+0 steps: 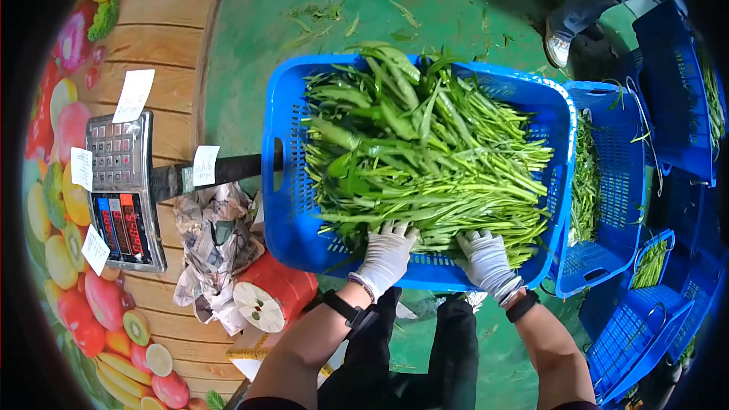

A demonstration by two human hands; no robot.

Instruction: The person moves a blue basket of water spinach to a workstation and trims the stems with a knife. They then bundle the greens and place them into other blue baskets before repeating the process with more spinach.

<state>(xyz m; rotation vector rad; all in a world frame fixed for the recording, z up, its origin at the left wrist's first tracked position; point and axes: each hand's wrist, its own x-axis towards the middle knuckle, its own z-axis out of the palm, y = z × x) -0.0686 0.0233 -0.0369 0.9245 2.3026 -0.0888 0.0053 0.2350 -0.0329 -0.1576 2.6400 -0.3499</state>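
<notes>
The heap of long green leafy stalks (425,156) fills the bright blue perforated plastic crate (285,205), which sits just right of the grey digital weighing scale (121,190) on the fruit-patterned table edge (53,205). The stalks lie roughly parallel, cut ends toward the right wall and broad leaves toward the left, likely so the load stays compact. The white-gloved left hand (387,254) rests spread flat on the near stalks; the white-gloved right hand (484,258) also lies open, fingers pressing down, seemingly settling the heap. The stems look fresh, slim and glossy.
</notes>
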